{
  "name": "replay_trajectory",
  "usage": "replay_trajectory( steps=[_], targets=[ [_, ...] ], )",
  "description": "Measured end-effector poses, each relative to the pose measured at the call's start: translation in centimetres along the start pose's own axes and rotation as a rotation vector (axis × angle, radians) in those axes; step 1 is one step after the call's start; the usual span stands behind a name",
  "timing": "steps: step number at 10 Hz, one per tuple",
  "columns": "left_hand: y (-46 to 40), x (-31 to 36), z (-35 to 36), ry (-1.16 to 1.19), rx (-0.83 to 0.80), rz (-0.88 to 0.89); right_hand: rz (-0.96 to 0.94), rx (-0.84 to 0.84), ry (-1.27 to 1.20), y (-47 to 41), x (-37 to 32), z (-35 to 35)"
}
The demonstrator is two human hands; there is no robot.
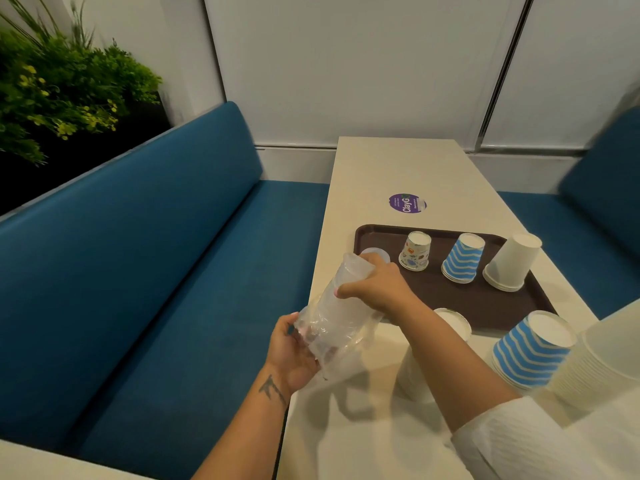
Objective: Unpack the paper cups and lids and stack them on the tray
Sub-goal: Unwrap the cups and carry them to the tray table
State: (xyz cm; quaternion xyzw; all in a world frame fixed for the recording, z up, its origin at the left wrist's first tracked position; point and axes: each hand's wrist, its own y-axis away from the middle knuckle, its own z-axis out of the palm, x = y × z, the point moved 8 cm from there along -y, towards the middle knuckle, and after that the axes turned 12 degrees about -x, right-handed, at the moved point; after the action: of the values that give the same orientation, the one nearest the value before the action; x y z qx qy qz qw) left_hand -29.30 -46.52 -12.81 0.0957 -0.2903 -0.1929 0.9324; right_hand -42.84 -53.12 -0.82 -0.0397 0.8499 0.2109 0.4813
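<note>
both hands are on a clear sleeve of lids, tilted in the air just left of the brown tray. left hand fingers curl round its bottom end, right hand grips the top. three upside-down cup stacks sit on the tray.

White ribbed sleeve on right arm; dark tattoo on left wrist

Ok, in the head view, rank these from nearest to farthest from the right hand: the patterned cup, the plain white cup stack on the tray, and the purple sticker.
From the right hand:
1. Patterned cup, just right of the hand, on the tray's left part.
2. Plain white cup stack, at the tray's right edge.
3. Purple sticker, beyond the tray, on the table.
</note>
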Motion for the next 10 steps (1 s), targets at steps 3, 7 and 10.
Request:
replay_trajectory(
  steps=[3, 7, 10],
  targets=[
    [0.2, -0.8, -1.6, -0.545, 0.185, -0.225, 0.063, -0.035, 0.266, 0.5, 1.0, 0.7],
    [0.5, 0.4, -2.0, -0.673, 0.413, -0.278, 0.081, -0.082, 0.536, 1.0, 3.1, 3.5],
    [2.1, -0.2, -0.4, 0.053, -0.011, -0.099, 0.085, -0.111, 0.55, 1.1, 2.9, 3.5]
  ],
)
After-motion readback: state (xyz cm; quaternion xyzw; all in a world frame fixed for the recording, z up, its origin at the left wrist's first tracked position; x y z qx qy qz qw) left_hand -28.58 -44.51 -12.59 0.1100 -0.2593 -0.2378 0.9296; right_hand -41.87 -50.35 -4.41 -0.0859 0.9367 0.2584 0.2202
